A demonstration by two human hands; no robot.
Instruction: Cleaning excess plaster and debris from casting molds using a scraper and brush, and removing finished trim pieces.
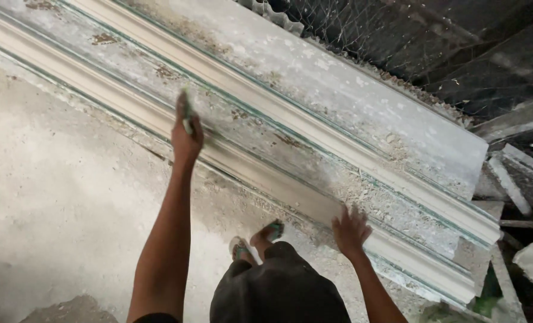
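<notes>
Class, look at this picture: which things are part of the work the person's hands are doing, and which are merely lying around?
In use:
left hand, gripping a small green-and-white tool
right hand, fingers spread on the mould
long white moulded trough, dusty with plaster

Lying about:
wire mesh
broken pale slabs
dusty floor

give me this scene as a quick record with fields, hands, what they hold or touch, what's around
left hand: left hand gripped around a small green-and-white tool, pressed to the moulding
right hand: right hand open, fingers spread, resting on the moulding's near edge
work surface: long white plaster moulding with stepped ridges, dusty and stained, running diagonally
floor: pale dusty concrete floor
feet: foot in a green sandal near the moulding
background: wire mesh and dark rubble behind
</notes>
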